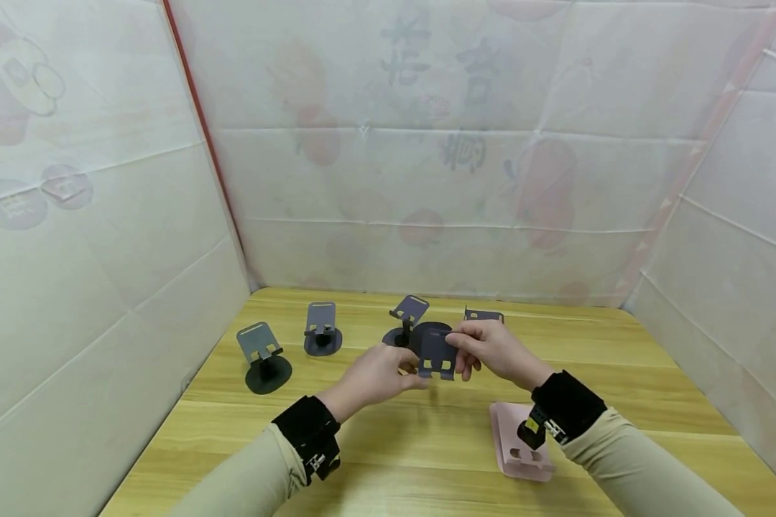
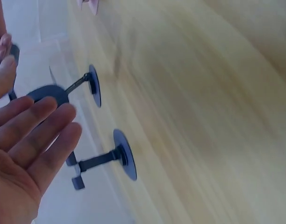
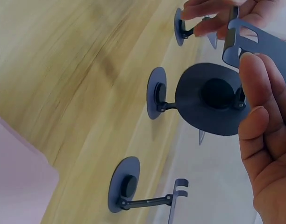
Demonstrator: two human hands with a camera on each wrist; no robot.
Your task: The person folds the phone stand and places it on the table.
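Fingers of the left hand (image 1: 375, 375) curl against the lower left edge of a dark phone stand (image 1: 436, 352) held in the air above the wooden bench (image 1: 621, 373), while the right hand (image 1: 494, 348) pinches its plate from the upper right. Going left to right along the bench, three more dark stands rest on their round bases: one (image 1: 263, 354) near the left wall, one (image 1: 322, 329) further back, one (image 1: 406, 319) just behind the hands. A pink stand (image 1: 514, 445) lies flat under the right wrist.
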